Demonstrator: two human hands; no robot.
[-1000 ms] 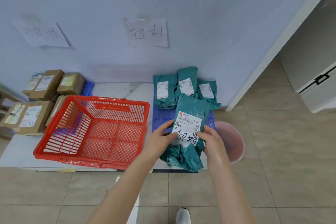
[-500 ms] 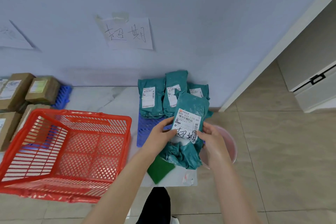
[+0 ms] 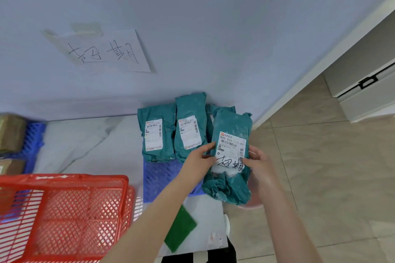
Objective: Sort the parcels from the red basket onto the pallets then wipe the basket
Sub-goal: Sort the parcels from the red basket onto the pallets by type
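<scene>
Hands: left hand point(image 3: 197, 161), right hand point(image 3: 257, 161) both clamp crinkled teal plastic parcel point(image 3: 232, 126); red lattice basket point(image 3: 64, 209) beside.

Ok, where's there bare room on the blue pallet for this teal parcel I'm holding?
Front part of the blue pallet is bare, between the leaning parcels and the green cloth. Its back row is crowded. The white slab beyond the red basket is bare.

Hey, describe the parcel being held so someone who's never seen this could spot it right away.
Find the handwritten paper sign on the wall; below it a blue pallet carries teal parcels. The held parcel is rightmost; its label alone shows big black handwriting.
</scene>
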